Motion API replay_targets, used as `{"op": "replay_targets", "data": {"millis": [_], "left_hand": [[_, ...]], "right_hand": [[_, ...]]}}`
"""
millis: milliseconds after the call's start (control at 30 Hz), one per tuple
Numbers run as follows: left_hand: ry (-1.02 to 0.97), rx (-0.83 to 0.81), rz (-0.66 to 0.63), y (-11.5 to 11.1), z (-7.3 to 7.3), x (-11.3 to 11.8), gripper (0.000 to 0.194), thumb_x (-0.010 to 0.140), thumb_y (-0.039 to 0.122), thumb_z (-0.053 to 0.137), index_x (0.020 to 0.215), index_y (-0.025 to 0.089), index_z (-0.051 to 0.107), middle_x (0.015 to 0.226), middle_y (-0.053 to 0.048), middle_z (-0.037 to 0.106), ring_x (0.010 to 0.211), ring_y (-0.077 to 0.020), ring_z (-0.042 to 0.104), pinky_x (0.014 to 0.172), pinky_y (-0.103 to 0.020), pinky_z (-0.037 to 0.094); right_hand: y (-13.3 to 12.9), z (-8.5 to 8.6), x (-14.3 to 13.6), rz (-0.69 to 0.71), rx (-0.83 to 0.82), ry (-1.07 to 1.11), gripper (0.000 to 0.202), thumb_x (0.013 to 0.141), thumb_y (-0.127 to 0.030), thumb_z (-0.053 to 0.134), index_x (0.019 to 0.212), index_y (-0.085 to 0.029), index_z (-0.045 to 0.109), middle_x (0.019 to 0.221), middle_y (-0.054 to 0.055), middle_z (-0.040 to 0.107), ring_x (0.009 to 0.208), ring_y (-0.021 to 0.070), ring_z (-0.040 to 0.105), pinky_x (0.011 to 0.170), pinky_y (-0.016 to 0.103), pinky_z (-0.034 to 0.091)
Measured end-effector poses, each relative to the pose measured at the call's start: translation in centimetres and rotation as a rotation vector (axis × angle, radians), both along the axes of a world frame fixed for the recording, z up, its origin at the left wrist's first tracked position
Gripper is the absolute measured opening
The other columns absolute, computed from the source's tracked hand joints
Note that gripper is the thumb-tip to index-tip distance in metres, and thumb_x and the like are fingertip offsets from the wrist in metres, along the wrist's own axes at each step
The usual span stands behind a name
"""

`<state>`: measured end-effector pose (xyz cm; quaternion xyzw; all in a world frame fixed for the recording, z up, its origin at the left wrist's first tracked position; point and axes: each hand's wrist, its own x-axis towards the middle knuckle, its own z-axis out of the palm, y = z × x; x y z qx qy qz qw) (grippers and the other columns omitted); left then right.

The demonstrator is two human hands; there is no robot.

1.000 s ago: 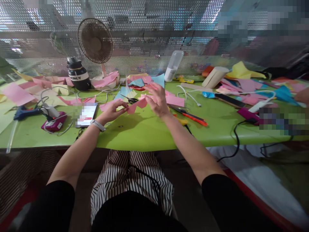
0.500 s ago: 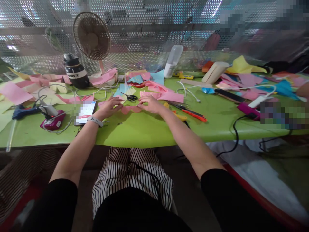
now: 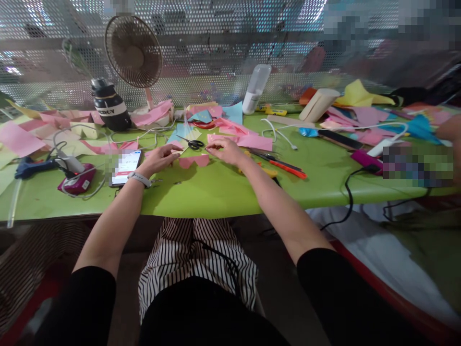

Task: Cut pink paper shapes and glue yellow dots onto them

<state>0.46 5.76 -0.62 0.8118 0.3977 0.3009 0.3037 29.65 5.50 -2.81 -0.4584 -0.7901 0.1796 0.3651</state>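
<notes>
A small pink paper piece (image 3: 193, 161) with a scalloped lower edge lies on the green tabletop between my hands. At its left end is my left hand (image 3: 161, 158), palm down with fingers stretched out and holding nothing that I can see. My right hand (image 3: 225, 151) is just off the paper's upper right corner, thumb and fingertips drawn together; whatever may be between them is too small to make out. Just beyond the paper lie black-handled scissors (image 3: 195, 143). A lit phone (image 3: 127, 166) rests beside my left wrist.
A fan (image 3: 135, 57), a dark bottle (image 3: 111, 108) and paper scraps stand or lie along the back. On the left are a glue gun (image 3: 34, 166) and a power socket (image 3: 77, 180). An orange-handled cutter (image 3: 288, 168) lies right. Another person's hand (image 3: 452, 129) shows far right.
Both hands have come off the pink paper, which now lies uncovered. My right fingertips have drawn together and moved slightly away from its corner. The view has shifted a little.
</notes>
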Motion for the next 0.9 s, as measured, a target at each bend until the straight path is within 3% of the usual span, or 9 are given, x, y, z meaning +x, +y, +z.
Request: {"op": "replay_targets", "data": {"millis": [100, 267, 400, 667, 833, 900], "left_hand": [[0.148, -0.029, -0.031, -0.1, -0.2, 0.3, 0.032, 0.085, 0.046, 0.065, 0.099, 0.018, 0.072, 0.057, 0.000, 0.060, 0.047, -0.0128, 0.051, 0.047, -0.025, 0.033], [0.196, 0.077, 0.009, 0.4, -0.6, 0.7, 0.021, 0.085, 0.039, 0.062, 0.078, 0.019, 0.064, 0.071, -0.003, 0.065, 0.062, -0.0145, 0.055, 0.058, -0.027, 0.038], [0.223, 0.146, 0.036, 0.8, -0.9, 0.7, 0.017, 0.083, 0.034, 0.063, 0.073, 0.020, 0.061, 0.069, -0.003, 0.064, 0.063, -0.0151, 0.054, 0.060, -0.028, 0.037], [0.166, 0.142, 0.050, 0.7, -1.0, 0.7, 0.019, 0.084, 0.034, 0.064, 0.073, 0.019, 0.064, 0.067, -0.003, 0.065, 0.061, -0.0148, 0.055, 0.059, -0.028, 0.036], [0.142, 0.086, 0.044, 0.7, -1.1, 0.4, 0.024, 0.085, 0.042, 0.063, 0.091, 0.019, 0.069, 0.061, -0.001, 0.061, 0.053, -0.0137, 0.051, 0.052, -0.026, 0.032], [0.129, 0.078, 0.018, 0.9, -1.3, 0.3, 0.023, 0.082, 0.041, 0.067, 0.090, 0.020, 0.070, 0.061, -0.001, 0.061, 0.053, -0.0131, 0.050, 0.052, -0.026, 0.033]], "right_hand": [[-0.2, -0.1, 0.0, -0.001, -0.104, -0.038, 0.023, 0.090, -0.031, 0.068, 0.105, -0.017, 0.079, 0.093, 0.009, 0.075, 0.080, 0.0202, 0.065, 0.076, 0.033, 0.049], [-0.3, -0.4, -0.5, 0.033, -0.152, -0.070, 0.022, 0.088, -0.031, 0.070, 0.102, -0.017, 0.079, 0.090, 0.009, 0.076, 0.080, 0.0206, 0.065, 0.074, 0.032, 0.047], [-0.1, -0.4, -0.6, 0.066, -0.148, -0.016, 0.016, 0.085, -0.027, 0.071, 0.095, -0.017, 0.079, 0.088, 0.008, 0.076, 0.078, 0.0197, 0.064, 0.072, 0.032, 0.046], [0.1, -0.6, -0.7, 0.065, -0.126, 0.033, 0.009, 0.081, -0.022, 0.073, 0.085, -0.016, 0.078, 0.083, 0.007, 0.075, 0.076, 0.0201, 0.064, 0.071, 0.033, 0.047], [-0.2, -0.4, -0.6, 0.030, -0.088, 0.008, 0.007, 0.082, -0.021, 0.072, 0.083, -0.018, 0.078, 0.081, 0.006, 0.074, 0.075, 0.0201, 0.063, 0.070, 0.033, 0.046], [-0.3, -0.3, -0.6, 0.029, -0.080, -0.002, 0.008, 0.082, -0.022, 0.071, 0.084, -0.018, 0.078, 0.081, 0.005, 0.074, 0.075, 0.0201, 0.063, 0.070, 0.033, 0.046]]}}
